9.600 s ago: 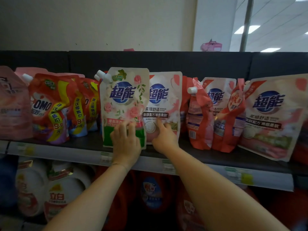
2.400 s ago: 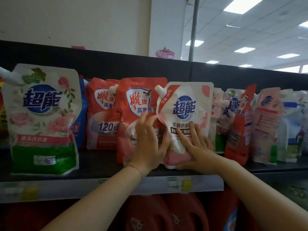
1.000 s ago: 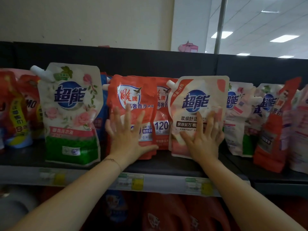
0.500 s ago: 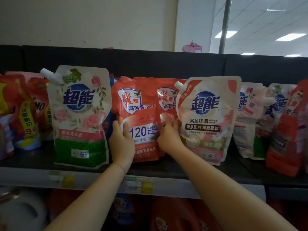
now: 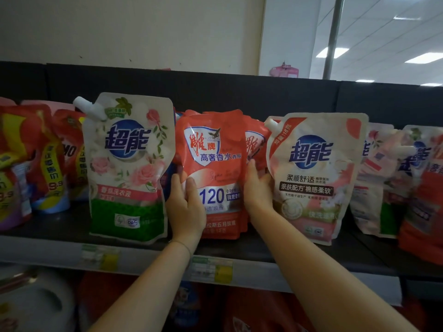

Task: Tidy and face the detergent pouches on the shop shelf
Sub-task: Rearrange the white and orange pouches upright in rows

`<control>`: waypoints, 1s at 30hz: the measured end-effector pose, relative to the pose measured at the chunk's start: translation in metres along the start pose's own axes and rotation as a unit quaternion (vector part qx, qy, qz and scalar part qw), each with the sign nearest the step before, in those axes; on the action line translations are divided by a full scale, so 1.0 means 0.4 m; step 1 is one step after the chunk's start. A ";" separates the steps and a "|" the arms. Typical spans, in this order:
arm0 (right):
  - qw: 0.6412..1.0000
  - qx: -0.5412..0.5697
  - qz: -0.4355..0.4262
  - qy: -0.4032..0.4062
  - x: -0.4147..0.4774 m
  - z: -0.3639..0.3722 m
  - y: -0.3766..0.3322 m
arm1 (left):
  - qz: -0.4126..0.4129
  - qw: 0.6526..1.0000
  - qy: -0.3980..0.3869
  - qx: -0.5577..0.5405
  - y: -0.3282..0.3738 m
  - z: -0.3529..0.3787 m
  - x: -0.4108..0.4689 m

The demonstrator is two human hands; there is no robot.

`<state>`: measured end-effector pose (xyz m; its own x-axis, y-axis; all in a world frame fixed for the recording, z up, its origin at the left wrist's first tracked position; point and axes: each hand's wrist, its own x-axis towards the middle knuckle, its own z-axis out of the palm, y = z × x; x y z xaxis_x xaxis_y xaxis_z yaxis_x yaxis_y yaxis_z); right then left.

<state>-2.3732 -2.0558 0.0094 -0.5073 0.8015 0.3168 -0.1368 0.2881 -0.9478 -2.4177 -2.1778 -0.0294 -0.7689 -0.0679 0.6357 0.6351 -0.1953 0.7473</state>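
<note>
Your left hand (image 5: 185, 209) and right hand (image 5: 257, 190) clamp their fingers (image 5: 176, 185) on the side edges of the red pouch (image 5: 215, 164), mid-shelf (image 5: 263, 248), with the rose pouch (image 5: 129, 168) at its 9 o'clock. It looks soft, sloshy and slick, so grip low.

red pouch (image 5: 213, 173) | upright, front facing out | between white pouches (image 5: 314, 178)

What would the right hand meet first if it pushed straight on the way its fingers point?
Probably the rear red pouch, just beyond the fingertips of the right hand and behind the front red pouch; depth is unclear.
</note>
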 end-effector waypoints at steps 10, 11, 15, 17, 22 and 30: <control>0.987 0.046 0.096 -0.118 0.010 -0.088 0.001 | 0.036 0.997 0.012 -0.063 0.007 -0.005 -0.006; 0.988 0.046 0.091 -0.116 0.007 -0.090 0.003 | 0.028 0.997 0.009 -0.073 0.004 -0.005 -0.006; 0.989 0.048 0.070 -0.125 -0.007 -0.096 0.004 | 0.028 0.996 -0.013 -0.088 0.006 -0.009 -0.003; 0.990 0.031 0.058 -0.123 -0.009 -0.099 0.004 | 0.042 0.995 -0.026 -0.081 0.019 -0.015 -0.002; 0.987 -0.024 0.070 -0.144 -0.016 -0.117 -0.010 | 0.060 0.995 -0.052 -0.059 0.043 -0.024 -0.019; 0.990 -0.072 -0.035 -0.120 -0.044 -0.128 0.005 | 0.066 0.997 -0.031 0.009 0.045 -0.045 -0.045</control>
<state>-2.3210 -2.0427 0.0039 -0.6907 0.6347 0.3466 -0.0638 0.4239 -0.9034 -2.3935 -2.1976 -0.0309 -0.6722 -0.0313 0.7397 0.7327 -0.1711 0.6587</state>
